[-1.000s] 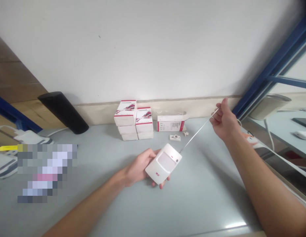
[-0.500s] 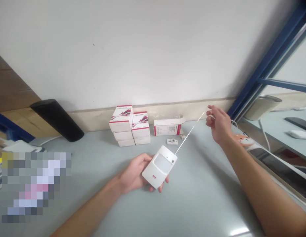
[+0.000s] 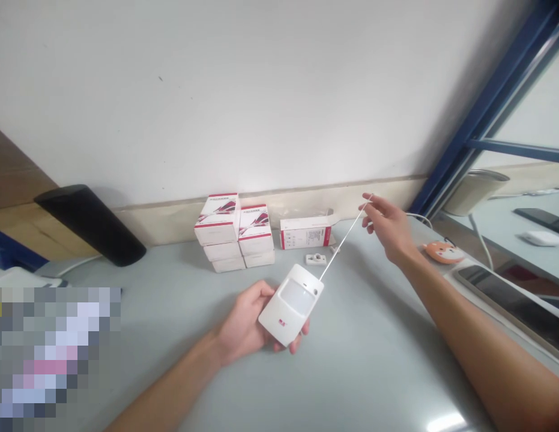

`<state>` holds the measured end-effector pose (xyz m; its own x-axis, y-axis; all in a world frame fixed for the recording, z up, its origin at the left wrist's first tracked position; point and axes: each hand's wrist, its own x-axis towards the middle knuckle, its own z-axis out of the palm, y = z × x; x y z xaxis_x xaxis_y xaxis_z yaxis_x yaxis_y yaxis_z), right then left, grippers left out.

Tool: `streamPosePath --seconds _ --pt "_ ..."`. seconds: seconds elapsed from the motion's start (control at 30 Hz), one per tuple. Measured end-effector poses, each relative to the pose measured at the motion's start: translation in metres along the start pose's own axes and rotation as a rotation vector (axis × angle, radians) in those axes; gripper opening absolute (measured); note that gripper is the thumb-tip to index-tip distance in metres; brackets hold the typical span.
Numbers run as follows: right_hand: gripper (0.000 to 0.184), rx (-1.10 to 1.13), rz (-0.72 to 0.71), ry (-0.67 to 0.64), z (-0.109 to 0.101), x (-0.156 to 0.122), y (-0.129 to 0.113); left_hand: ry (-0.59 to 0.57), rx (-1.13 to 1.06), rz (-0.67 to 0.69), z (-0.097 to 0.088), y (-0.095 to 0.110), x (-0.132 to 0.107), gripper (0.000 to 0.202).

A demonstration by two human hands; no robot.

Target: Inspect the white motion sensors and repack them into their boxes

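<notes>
My left hand (image 3: 247, 321) is wrapped around a white motion sensor (image 3: 292, 305), held tilted above the table with its window facing up. A thin white antenna (image 3: 344, 239) extends from the sensor's top corner up to the right. At the antenna's tip is my right hand (image 3: 386, 225), fingers curled, the tip seeming to lie between them. Beyond the sensor, a small white bracket (image 3: 316, 259) lies on the table, with a smaller white piece (image 3: 334, 248) beside it, partly behind the antenna.
Several white and red boxes (image 3: 218, 231) are stacked near the wall. An opened box (image 3: 305, 235) lies beside them. A black cylindrical object (image 3: 92, 225) leans at left. At right are an orange animal-face item (image 3: 442, 252) and a phone (image 3: 508, 306) near my forearm.
My right hand has moved slightly left, and its fingers now meet the antenna's tip, where before they were just beside it. The left hand still holds the sensor. The view has shifted slightly.
</notes>
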<state>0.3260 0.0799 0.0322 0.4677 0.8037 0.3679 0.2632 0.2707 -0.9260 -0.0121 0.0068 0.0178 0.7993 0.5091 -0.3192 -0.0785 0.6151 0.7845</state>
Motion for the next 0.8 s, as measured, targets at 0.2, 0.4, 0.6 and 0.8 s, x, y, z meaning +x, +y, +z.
streamPosePath --seconds 0.2,0.4,0.6,0.8 --pt "0.04 0.041 -0.023 0.063 -0.003 0.005 0.001 0.013 0.017 -0.011 0.001 0.002 -0.001 0.057" --pt "0.024 -0.411 -0.258 0.058 0.001 -0.005 0.003 0.082 0.008 0.012 0.005 0.001 -0.003 0.052" --pt "0.02 -0.487 -0.327 -0.303 0.028 -0.037 -0.005 0.151 -0.109 0.078 0.008 0.001 -0.002 0.049" --pt "0.027 -0.397 -0.356 -0.47 0.046 -0.064 -0.02 0.237 -0.179 0.147 0.011 0.0 -0.001 0.044"
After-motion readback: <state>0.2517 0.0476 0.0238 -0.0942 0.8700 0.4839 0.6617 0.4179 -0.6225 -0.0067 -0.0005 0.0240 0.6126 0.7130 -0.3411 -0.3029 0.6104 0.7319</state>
